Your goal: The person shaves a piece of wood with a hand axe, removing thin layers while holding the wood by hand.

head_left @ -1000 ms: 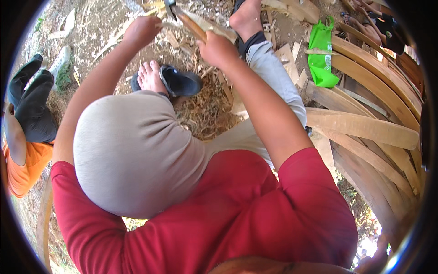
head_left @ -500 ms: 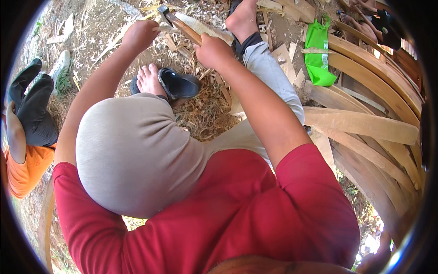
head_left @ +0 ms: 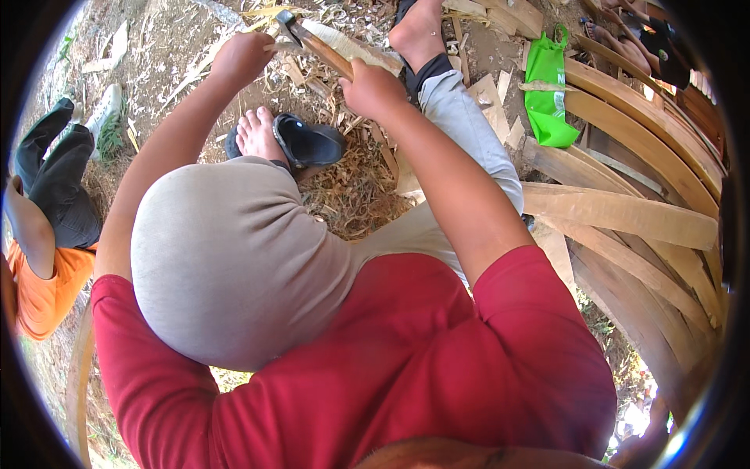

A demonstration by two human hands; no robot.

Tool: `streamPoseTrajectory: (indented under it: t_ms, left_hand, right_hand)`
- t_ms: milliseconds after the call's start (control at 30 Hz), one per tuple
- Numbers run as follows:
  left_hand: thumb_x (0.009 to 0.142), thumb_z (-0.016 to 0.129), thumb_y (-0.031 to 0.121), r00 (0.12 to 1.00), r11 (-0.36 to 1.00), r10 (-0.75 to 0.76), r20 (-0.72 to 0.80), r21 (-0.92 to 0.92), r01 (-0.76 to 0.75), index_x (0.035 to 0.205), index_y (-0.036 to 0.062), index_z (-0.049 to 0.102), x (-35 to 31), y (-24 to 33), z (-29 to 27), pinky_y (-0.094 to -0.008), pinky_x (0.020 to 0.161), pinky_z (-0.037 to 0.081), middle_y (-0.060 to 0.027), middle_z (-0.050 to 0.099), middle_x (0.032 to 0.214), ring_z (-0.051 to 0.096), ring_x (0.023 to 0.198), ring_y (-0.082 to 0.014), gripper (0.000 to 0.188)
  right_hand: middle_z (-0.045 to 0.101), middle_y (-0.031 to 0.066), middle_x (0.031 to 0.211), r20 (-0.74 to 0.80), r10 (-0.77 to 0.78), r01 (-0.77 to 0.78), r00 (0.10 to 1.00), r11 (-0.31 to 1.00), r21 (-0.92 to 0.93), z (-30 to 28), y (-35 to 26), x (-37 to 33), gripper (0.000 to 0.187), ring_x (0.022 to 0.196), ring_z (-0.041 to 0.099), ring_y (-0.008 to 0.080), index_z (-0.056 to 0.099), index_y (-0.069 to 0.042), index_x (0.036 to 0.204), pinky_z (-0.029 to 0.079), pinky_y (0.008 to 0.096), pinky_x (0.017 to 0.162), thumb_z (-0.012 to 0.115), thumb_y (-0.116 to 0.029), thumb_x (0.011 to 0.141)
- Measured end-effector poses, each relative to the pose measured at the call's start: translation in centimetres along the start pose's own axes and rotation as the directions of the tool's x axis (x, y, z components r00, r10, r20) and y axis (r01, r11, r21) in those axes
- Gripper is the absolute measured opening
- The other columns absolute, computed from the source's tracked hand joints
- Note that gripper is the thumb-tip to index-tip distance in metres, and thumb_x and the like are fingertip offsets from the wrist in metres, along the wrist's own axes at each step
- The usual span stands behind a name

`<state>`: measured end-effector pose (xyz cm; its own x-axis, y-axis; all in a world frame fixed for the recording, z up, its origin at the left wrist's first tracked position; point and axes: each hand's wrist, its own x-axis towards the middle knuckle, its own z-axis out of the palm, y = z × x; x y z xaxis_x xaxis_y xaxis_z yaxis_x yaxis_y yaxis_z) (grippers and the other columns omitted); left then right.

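My right hand point(head_left: 375, 90) is closed round the wooden handle of a hammer-like tool point(head_left: 326, 53). Its dark metal head points up and left, close to my left hand. The fingers of my left hand point(head_left: 242, 59) are closed, and a thin pale piece point(head_left: 278, 48) juts out of them toward the tool head; its kind is unclear. Behind the handle lies a pale length of wood point(head_left: 351, 43), partly covered by the tool. Wood shavings point(head_left: 312, 82) are scattered below the tool.
My bare foot point(head_left: 258, 137) rests by a black clog point(head_left: 308, 144). Curved timbers point(head_left: 617, 211) are piled at the right, beside a green bag point(head_left: 545, 94). A person in an orange shirt point(head_left: 51, 289) is at the left; another person point(head_left: 664, 51) is at the far right.
My right hand and the tool have shifted very slightly right; both hands keep their hold. At the left, the other person's arm has moved a little.
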<state>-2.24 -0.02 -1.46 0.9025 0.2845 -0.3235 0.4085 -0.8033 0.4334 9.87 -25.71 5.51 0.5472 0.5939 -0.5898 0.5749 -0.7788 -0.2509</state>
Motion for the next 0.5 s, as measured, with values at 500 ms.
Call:
streamPoseTrajectory:
  t_ms: [500]
  left_hand:
    - [0.100,0.068,0.034,0.999,0.999,0.042,-0.011,0.015,-0.042,0.110,0.0141,0.078,0.0,0.4,-0.4,-0.0483,0.081,0.059,-0.0143,0.077,0.097,0.073,0.089,-0.0380,0.025]
  right_hand:
    - [0.075,0.0235,0.098,-0.022,0.023,-0.022,0.999,0.999,0.046,0.2,0.0,-0.4,0.042,0.095,0.074,0.0443,0.060,-0.002,0.124,0.058,0.0560,0.083,0.062,-0.038,0.102]
